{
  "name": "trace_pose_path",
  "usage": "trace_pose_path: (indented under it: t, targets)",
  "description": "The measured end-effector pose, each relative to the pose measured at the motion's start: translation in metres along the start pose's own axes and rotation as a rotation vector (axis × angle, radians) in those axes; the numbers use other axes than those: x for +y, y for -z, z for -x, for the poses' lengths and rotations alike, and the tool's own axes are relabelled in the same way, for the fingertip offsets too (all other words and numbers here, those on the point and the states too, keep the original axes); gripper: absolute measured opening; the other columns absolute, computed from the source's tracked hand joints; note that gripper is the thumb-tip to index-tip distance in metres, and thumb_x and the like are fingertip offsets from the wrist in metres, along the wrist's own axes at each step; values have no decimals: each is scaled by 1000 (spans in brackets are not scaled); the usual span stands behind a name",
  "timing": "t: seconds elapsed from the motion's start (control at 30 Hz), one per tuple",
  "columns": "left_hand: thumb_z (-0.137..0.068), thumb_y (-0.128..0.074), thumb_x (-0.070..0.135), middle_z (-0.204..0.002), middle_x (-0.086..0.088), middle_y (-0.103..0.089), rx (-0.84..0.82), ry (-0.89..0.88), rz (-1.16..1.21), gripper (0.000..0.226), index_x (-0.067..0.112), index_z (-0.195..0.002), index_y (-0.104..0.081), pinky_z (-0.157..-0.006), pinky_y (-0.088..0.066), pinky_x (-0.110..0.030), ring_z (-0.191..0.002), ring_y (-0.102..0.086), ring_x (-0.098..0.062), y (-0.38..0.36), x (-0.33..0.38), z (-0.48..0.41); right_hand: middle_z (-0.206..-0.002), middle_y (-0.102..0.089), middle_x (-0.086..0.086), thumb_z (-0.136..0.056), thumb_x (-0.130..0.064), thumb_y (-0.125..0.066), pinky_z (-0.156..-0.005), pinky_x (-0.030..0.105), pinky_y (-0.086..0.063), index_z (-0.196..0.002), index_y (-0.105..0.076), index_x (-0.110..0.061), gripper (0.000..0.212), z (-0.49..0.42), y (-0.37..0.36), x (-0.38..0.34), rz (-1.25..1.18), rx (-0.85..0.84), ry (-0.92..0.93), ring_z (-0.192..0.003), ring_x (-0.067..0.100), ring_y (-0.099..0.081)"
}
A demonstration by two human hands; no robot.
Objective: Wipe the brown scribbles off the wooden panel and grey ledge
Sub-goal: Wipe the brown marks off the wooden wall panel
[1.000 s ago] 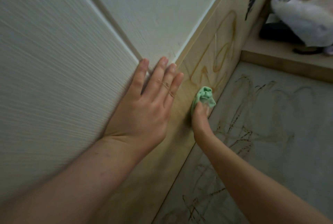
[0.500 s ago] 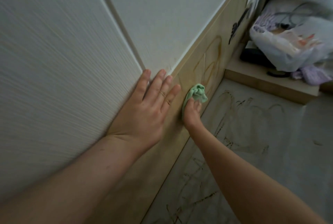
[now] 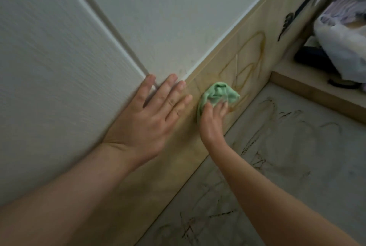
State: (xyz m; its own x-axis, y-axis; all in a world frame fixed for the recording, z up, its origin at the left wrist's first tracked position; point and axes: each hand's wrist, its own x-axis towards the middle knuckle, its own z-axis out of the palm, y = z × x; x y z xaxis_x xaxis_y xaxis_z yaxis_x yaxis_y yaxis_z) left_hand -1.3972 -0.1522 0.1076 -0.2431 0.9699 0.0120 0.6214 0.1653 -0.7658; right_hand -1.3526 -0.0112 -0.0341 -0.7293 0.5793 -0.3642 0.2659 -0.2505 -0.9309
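Brown scribbles (image 3: 261,47) on the wooden panel (image 3: 178,166) loop just beyond the right hand (image 3: 213,119), whose fingers (image 3: 222,105), curled over a bunched green cloth (image 3: 217,91), have nudged it closer, left hand (image 3: 146,119) still flat on the wall, grey ledge (image 3: 297,166) below untouched, so prob. early in the job.

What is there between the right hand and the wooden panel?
A crumpled green cloth lies there. The right hand holds it against the wooden panel, among the brown scribbles. The head view shows this.
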Motion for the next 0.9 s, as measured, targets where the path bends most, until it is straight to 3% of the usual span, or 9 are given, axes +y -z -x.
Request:
trace_pose_path:
  t: [0.13,0.23,0.37,0.43,0.53,0.6,0.7,0.8,0.9]
  targets:
    - [-105,-27,28,-166,-26,-23,-30,48,31,63,6,-164,-20,-126,-8,-63,-155,-21,-42,15,1,-8,-171,18,-7,-106,-53,-32,-121,40,1,-164,2,-41,68,-21,21,-54,88,27,256,-158,18,16]
    - [-100,-43,24,-160,-23,-40,22,130,134,61,3,-157,-38,-124,-23,-59,-151,-35,-40,30,12,-30,-172,18,-3,-108,-53,-28,-124,45,2,-165,3,-36,67,-47,39,-56,74,19,116,-159,23,15]
    - [-96,-42,24,-156,-24,-45,87,140,185,57,-2,-146,-51,-124,-24,-56,-151,-34,-40,42,19,-94,-171,22,-2,-108,-57,-17,-126,49,1,-165,9,-29,68,-67,53,-25,102,-97,-147,-159,25,15]
    - [-97,-35,30,-158,-25,-40,31,160,150,62,-3,-149,-47,-126,-19,-56,-152,-28,-41,42,17,-127,-170,25,0,-108,-57,-19,-127,49,-2,-164,11,-28,70,-59,56,-11,148,-176,-154,-159,26,12]
    - [-101,-14,36,-170,-23,-11,-127,229,-42,71,-3,-161,-16,-128,-2,-55,-158,-2,-39,37,13,-168,-169,29,-5,-106,-59,-31,-126,48,-2,-162,12,-40,73,-43,62,-16,190,-244,21,-158,25,17]
    - [-103,-13,34,-172,-18,2,-155,256,-38,69,0,-163,-2,-128,5,-52,-159,6,-35,29,6,-190,-168,28,-10,-106,-56,-37,-119,40,4,-160,11,-51,72,-53,71,-37,175,-191,205,-155,19,20]
    - [-105,-20,32,-173,-15,2,-147,255,80,67,5,-164,-4,-129,4,-49,-160,4,-31,24,1,-214,-170,21,-9,-105,-54,-37,-117,37,5,-161,4,-50,70,-97,93,-66,163,-45,344,-157,22,17]
    - [-106,-4,36,-170,-23,7,-163,115,-48,69,-5,-161,5,-126,11,-53,-159,9,-36,18,5,-218,-172,15,-6,-107,-56,-30,-125,48,0,-164,0,-40,67,-141,113,-74,93,26,113,-159,27,12]
    - [-107,-12,37,-168,-30,-4,-75,87,-37,72,-12,-159,-4,-127,6,-56,-158,-1,-42,9,1,-221,-173,14,-3,-109,-56,-21,-126,50,-1,-166,1,-31,66,-153,116,-64,38,12,-165,-159,31,6]
